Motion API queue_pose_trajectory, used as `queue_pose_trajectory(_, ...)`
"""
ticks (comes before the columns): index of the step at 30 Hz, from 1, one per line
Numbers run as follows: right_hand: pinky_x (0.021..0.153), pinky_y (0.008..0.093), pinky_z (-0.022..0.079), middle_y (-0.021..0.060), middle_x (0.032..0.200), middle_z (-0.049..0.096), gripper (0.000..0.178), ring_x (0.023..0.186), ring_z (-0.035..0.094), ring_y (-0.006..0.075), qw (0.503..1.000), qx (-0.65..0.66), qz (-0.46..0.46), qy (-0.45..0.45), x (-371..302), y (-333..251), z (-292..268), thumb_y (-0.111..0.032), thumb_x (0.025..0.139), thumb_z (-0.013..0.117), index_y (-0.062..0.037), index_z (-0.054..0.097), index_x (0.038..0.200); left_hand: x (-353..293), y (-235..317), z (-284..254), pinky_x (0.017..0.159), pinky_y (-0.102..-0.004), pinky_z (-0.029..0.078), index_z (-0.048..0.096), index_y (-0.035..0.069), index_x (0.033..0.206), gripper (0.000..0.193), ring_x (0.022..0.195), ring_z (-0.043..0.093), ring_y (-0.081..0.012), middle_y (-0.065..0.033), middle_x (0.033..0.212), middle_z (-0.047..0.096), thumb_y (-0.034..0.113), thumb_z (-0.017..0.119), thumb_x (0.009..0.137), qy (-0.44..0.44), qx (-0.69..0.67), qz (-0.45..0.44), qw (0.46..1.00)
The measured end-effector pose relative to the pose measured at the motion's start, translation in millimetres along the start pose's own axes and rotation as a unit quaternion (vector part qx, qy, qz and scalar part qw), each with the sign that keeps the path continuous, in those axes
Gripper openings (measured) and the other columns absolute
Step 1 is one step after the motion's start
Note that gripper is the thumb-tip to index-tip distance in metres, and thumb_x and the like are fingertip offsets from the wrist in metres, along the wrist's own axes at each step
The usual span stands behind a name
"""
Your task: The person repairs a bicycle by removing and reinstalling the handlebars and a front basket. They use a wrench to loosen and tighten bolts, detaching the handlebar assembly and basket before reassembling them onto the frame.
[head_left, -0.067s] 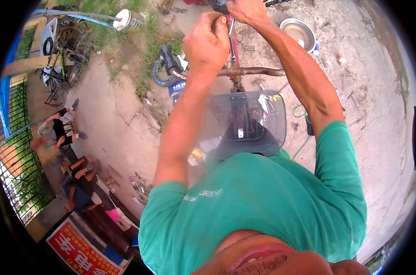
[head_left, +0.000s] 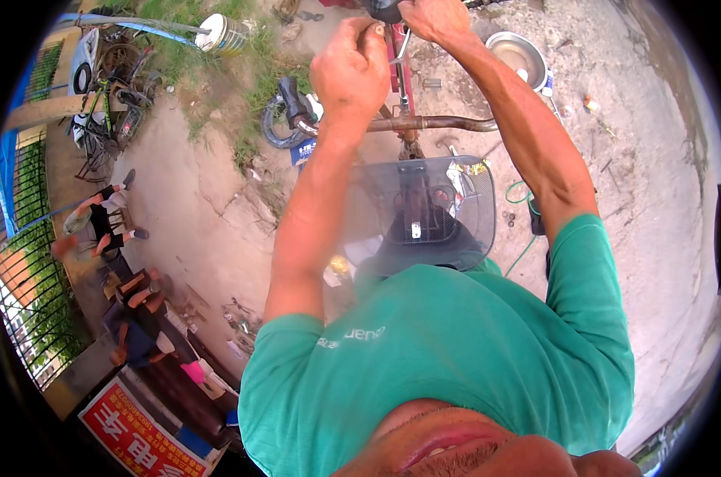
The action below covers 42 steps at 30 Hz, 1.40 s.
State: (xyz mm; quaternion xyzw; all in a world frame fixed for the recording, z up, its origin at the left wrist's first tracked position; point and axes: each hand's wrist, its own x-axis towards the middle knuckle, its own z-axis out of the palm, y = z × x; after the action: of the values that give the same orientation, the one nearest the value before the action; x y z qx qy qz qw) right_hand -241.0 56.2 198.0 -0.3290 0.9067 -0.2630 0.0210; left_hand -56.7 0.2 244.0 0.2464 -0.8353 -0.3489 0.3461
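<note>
A bicycle with a red frame [head_left: 405, 79] stands in front of me, its saddle [head_left: 386, 9] dark at the top edge. My right hand [head_left: 436, 19] is closed beside the saddle, its fingers around the upper end of a slim silver wrench [head_left: 402, 48]. The wrench slants down over the frame, its lower end near my left hand. My left hand [head_left: 349, 70] is closed just left of the frame, thumb against curled fingers; whatever they hold is hidden. Nearer to me are the rusty handlebar [head_left: 436, 122] and a black mesh basket [head_left: 476, 187].
A metal basin [head_left: 539, 54] sits on the ground at the right. A white bucket [head_left: 217, 33] stands at the upper left, near piled bicycles [head_left: 110, 107]. Two people sit at the left, one a seated person [head_left: 98, 222] in dark shorts. A green cord [head_left: 523, 258] lies near my right arm.
My left hand has shifted slightly left, away from the frame. The wrench has tilted and shows more clearly between my hands. My right hand has moved slightly right.
</note>
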Motion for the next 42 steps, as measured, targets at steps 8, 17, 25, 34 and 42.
queue_pose_trajectory(8, 0.081, 0.0496, 0.055, 0.0227, 0.087, 0.072, 0.041, 0.087, 0.071, 0.0418, 0.996, -0.066, 0.016, 0.057, -82, 19, -64, -0.042, 0.095, 0.06, -0.004, 0.069, 0.105, 65, -58, 8, 0.047, -0.0319, 0.044, 0.069, 0.004, 0.095, 0.026, 0.051, 0.057, -0.0148, -0.0044, 0.068, 0.064, 0.029, 0.061, 0.101, -0.022, -0.167, -0.202, 0.965)
queue_pose_trajectory(17, 0.068, 0.0549, 0.054, 0.0252, 0.075, 0.071, 0.05, 0.074, 0.071, 0.0441, 0.997, -0.072, -0.037, -0.005, -134, 1, -93, -0.051, 0.095, 0.06, -0.0006, 0.066, 0.096, 119, -138, 74, 0.052, -0.032, 0.043, 0.07, 0.002, 0.091, 0.026, 0.056, 0.058, -0.015, -0.0052, 0.069, 0.065, 0.025, 0.064, 0.099, -0.068, -0.222, -0.222, 0.947)
queue_pose_trajectory(25, 0.089, 0.0378, 0.052, 0.008, 0.075, 0.068, 0.046, 0.068, 0.066, 0.0199, 0.874, 0.459, -0.103, -0.122, -81, 1, -73, -0.044, 0.103, 0.056, -0.0005, 0.069, 0.108, 114, -156, 67, 0.055, -0.0305, 0.043, 0.07, 0.003, 0.093, 0.023, 0.059, 0.056, -0.0142, -0.0034, 0.068, 0.062, 0.022, 0.062, 0.101, -0.062, -0.269, -0.216, 0.937)
queue_pose_trajectory(34, 0.074, 0.0289, 0.043, -0.0039, 0.054, 0.037, 0.031, 0.055, 0.036, 0.0076, 0.803, 0.56, -0.063, -0.191, -101, -1, -62, -0.022, 0.098, 0.055, 0.0056, 0.069, 0.099, 130, -156, 98, 0.047, -0.0298, 0.035, 0.067, 0.008, 0.084, 0.023, 0.051, 0.044, -0.0118, 0.0018, 0.062, 0.052, 0.022, 0.06, 0.101, -0.106, -0.399, -0.273, 0.869)
queue_pose_trajectory(42, 0.062, 0.024, 0.041, -0.0032, 0.074, 0.061, 0.016, 0.068, 0.05, 0.0042, 0.885, 0.437, -0.116, -0.109, -132, -60, -46, -0.012, 0.095, 0.064, 0.0, 0.072, 0.104, 134, -107, 112, 0.036, -0.03, 0.029, 0.058, 0.013, 0.081, 0.023, 0.042, 0.038, -0.0126, 0.0014, 0.058, 0.048, 0.025, 0.06, 0.101, -0.253, -0.41, -0.353, 0.802)
